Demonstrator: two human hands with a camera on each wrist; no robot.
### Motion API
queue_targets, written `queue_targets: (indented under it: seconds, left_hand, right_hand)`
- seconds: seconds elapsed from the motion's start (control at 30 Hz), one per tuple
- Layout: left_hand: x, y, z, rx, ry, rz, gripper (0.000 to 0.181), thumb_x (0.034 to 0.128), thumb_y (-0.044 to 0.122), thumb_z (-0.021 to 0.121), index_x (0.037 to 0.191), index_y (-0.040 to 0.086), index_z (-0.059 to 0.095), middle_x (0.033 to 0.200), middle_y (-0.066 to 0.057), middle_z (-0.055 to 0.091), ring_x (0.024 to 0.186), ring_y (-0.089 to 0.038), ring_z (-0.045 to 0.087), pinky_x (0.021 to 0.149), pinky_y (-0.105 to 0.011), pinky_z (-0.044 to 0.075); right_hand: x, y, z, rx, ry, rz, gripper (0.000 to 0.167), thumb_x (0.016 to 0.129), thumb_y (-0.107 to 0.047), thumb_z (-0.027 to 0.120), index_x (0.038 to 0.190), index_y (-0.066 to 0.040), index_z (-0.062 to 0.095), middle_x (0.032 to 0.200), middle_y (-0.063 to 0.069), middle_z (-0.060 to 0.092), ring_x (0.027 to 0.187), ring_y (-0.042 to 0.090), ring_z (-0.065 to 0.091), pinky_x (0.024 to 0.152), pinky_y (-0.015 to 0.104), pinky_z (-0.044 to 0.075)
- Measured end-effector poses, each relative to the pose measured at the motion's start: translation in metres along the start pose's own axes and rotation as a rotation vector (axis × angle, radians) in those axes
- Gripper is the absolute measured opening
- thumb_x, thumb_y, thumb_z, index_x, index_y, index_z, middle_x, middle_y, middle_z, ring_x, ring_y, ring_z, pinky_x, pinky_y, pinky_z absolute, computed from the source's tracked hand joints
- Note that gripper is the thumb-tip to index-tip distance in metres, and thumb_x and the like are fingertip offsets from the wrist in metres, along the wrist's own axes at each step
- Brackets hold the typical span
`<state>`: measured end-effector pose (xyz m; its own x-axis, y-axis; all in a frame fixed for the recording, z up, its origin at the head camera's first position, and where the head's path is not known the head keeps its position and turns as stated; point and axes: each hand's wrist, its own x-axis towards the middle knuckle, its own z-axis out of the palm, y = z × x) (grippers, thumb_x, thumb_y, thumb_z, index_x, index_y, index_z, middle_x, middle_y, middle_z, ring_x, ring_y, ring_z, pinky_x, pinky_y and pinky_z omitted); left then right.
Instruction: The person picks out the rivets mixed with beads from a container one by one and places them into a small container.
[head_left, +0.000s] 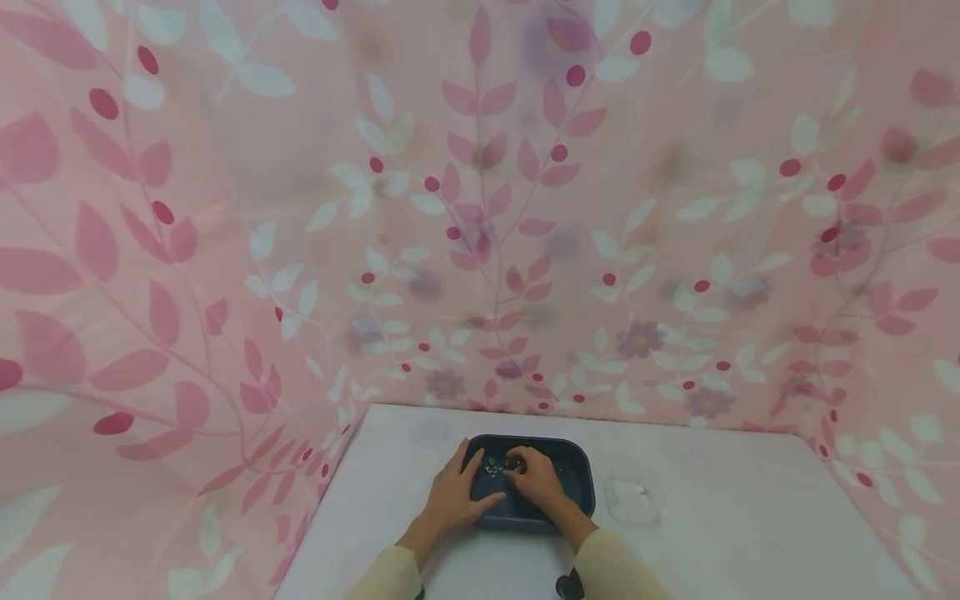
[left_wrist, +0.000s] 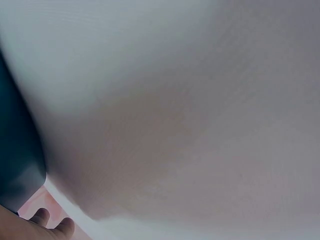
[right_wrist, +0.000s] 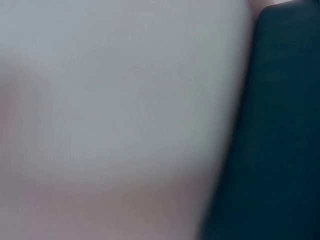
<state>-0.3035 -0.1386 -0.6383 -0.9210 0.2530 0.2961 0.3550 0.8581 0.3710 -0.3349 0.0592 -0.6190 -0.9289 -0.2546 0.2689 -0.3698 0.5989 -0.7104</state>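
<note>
Tray (head_left: 525,510) is likely being steadied by the left hand (head_left: 452,493), fingers spread, the right hand (head_left: 542,479) pinching a dark piece (head_left: 513,463).

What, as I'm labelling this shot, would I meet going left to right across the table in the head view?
Left sleeve → left hand → right hand → small clear container.
</note>
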Motion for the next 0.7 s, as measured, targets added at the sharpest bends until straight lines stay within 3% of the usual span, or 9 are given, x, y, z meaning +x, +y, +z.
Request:
queue_targets:
  seconds: [0.37,0.53,0.7]
  left_hand:
    - [0.005,0.001,-0.005,-0.014,-0.02,-0.006,0.094,0.0838,0.077,0.054,0.15,0.012,0.042,0.16,-0.021,0.027,0.138,-0.041,0.042,0.101,-0.061,0.043]
    - [0.001,0.005,-0.007,-0.013,-0.068,-0.026,0.093,0.0835,0.075,0.055,0.15,0.011,0.042,0.16,-0.021,0.027,0.138,-0.041,0.043,0.101,-0.06,0.043]
    - [0.001,0.007,-0.011,-0.011,-0.082,-0.046,0.093,0.0835,0.073,0.058,0.151,0.012,0.041,0.161,-0.02,0.025,0.14,-0.04,0.041,0.103,-0.06,0.042]
  right_hand:
    - [0.012,-0.005,0.015,-0.027,-0.048,-0.02,0.023,0.082,-0.006,0.078,0.104,-0.001,0.071,0.096,0.01,0.072,0.078,0.018,0.068,0.068,0.033,0.056]
    - [0.01,-0.002,0.025,-0.036,-0.101,-0.017,0.02,0.081,-0.007,0.078,0.1,-0.002,0.073,0.091,0.008,0.073,0.077,0.017,0.067,0.068,0.032,0.056]
    - [0.012,-0.003,0.028,-0.014,-0.103,-0.014,0.018,0.081,-0.004,0.077,0.098,-0.002,0.073,0.092,0.009,0.074,0.078,0.019,0.069,0.068,0.035,0.057]
